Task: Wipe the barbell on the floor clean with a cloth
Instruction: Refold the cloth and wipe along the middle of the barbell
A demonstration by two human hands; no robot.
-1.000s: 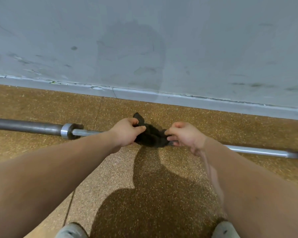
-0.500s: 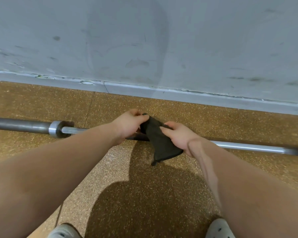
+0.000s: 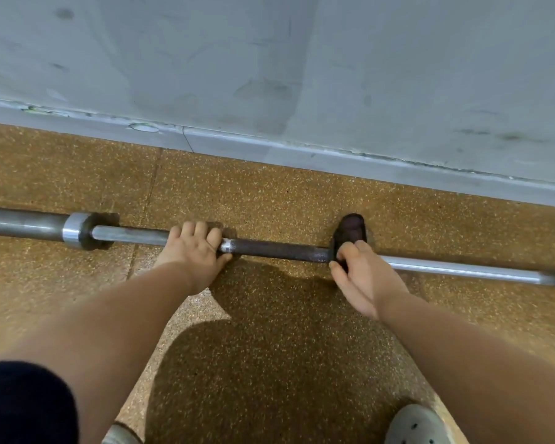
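no readable text, label, brand, number or sign, none on the long grey steel barbell [image 3: 276, 250], none on the dark brown cloth [image 3: 351, 227], none on the pale grey wall [image 3: 302, 59] or speckled ochre floor [image 3: 269, 193]

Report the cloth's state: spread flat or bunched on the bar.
Bunched: the cloth wraps over the barbell, gripped by the right hand.

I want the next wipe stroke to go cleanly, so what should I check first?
1. The barbell lies flat on the floor: ok.
2. The left hand grips the barbell, steadying it: ok.
3. The cloth is draped over the barbell: ok.
4. The right hand holds the cloth: ok.
5. The cloth wraps fully under the barbell: cannot tell.
6. The barbell right of the cloth is unobstructed: ok.
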